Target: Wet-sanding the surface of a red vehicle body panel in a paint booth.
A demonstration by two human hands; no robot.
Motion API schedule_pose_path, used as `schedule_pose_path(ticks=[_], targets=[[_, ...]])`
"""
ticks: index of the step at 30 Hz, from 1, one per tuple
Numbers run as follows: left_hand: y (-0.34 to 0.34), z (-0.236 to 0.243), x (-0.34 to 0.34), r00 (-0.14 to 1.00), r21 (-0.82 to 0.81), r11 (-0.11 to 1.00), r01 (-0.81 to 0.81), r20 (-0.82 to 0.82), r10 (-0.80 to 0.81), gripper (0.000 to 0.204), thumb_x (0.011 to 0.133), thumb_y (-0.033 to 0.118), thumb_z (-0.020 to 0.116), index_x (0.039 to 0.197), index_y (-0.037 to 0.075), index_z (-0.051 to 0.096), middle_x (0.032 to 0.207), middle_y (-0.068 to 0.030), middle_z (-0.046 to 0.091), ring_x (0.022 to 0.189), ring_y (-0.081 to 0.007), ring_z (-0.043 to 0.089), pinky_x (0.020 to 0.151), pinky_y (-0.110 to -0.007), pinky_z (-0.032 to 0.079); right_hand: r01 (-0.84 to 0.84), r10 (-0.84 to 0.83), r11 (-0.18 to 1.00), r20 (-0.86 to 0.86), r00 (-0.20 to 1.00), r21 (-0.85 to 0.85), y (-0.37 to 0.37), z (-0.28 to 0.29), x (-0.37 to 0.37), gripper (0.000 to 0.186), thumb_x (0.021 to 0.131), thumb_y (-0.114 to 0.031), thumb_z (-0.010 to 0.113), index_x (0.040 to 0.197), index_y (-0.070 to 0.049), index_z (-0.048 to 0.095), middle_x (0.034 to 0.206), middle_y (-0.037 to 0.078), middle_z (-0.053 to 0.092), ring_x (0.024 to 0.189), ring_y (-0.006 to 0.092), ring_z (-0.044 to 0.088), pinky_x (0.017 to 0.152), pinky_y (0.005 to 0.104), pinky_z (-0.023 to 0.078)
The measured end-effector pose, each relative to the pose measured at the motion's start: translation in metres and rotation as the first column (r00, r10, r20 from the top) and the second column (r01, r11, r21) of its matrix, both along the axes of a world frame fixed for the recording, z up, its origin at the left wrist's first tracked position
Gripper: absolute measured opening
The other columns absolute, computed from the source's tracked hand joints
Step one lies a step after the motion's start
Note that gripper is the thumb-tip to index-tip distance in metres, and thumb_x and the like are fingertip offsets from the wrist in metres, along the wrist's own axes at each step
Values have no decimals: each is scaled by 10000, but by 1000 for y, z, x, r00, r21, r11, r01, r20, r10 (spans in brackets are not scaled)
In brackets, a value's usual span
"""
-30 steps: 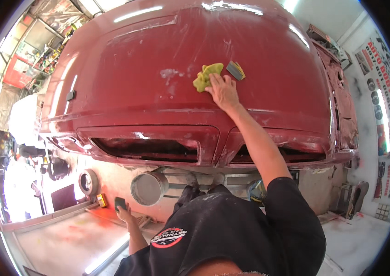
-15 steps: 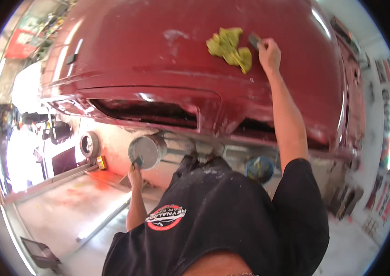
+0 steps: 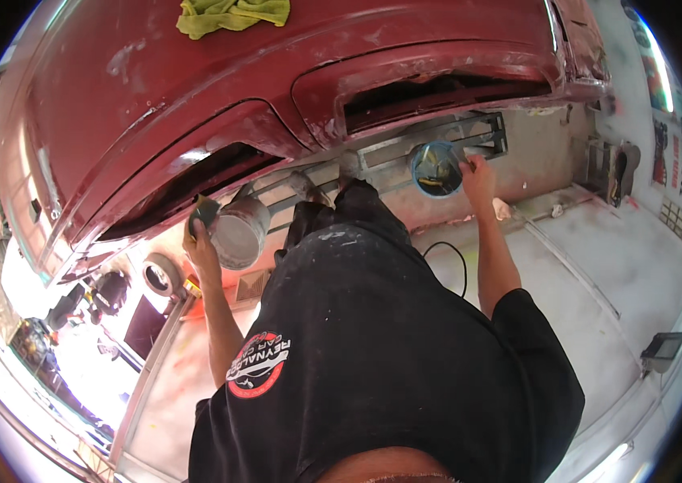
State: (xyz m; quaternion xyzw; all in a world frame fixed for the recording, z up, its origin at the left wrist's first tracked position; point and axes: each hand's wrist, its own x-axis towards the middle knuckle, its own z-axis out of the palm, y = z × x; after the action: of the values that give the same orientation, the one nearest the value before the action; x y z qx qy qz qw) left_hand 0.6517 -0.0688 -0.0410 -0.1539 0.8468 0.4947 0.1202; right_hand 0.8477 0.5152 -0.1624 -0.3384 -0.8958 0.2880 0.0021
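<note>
My left hand (image 3: pixel 200 245) is closed on a small dark green pad with a yellowish edge (image 3: pixel 206 211), raised beside the grey bucket (image 3: pixel 238 235). At the right rim of a blue bucket (image 3: pixel 416 179) is my right hand (image 3: pixel 479 181), its fingers pinched on a small dark grey block (image 3: pixel 464 159). I cannot tell whether the block touches the bucket. Dark and yellowish things show inside the blue bucket. The dull red car body (image 3: pixel 220 84), with pale scuffed patches, stretches across in front of me. A crumpled yellow-green cloth (image 3: pixel 232 16) lies on it.
Metal rails (image 3: pixel 385 153) run under the car by my feet. A tyre (image 3: pixel 161 274) stands at the left, near a bright opening. A black hose (image 3: pixel 463 266) curves over the pale floor on the right. Posters hang on the right wall.
My right hand has come down off the car to the blue bucket, still holding the grey block. My left hand has lifted the pad away from the grey bucket. The view has shifted right.
</note>
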Motion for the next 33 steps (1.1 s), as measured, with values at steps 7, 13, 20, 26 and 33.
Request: schedule_pose_path(ticks=[7,13,20,26,33], targets=[[39,30,-34,996,102,995,5,-92,4,461,1082,389,552,1255,-24,660,1135,-104,716,1015,-173,649,926,-327,494,-124,67,957,217,974,261,31,-47,34,426,886,-288,756,1157,28,663,978,269,712,926,462,695,787,531,541],[62,30,-17,948,703,636,-318,253,194,423,996,229,618,1339,-17,593,1169,-124,722,1019,-255,716,934,-394,550,-396,395,918,-46,917,-8,10,-53,-45,460,959,-317,706,1331,-50,652,1152,194,732,1043,352,703,919,453,544],[41,34,30,925,612,708,-353,111,365,373,1058,142,555,1387,-33,575,1222,-126,710,1028,-223,734,896,-338,594,-795,719,527,-341,606,-301,-207,134,-239,376,924,-169,738,1262,-15,676,987,137,700,924,316,665,837,412,535],[-2,24,22,781,675,557,-484,46,622,308,1060,114,554,1336,0,629,1150,-71,725,1010,-175,711,904,-306,580,-970,808,239,-544,226,-49,-335,207,-305,297,949,-161,722,1217,-35,700,1012,118,681,950,304,631,844,420,513],[-76,50,-18,820,544,719,-432,-94,565,292,1063,178,574,1297,29,668,1020,-20,721,903,-96,657,790,-262,529,-951,789,286,-536,301,-113,-427,205,-343,241,950,-208,743,1112,-30,736,967,108,684,935,299,630,811,405,528]])
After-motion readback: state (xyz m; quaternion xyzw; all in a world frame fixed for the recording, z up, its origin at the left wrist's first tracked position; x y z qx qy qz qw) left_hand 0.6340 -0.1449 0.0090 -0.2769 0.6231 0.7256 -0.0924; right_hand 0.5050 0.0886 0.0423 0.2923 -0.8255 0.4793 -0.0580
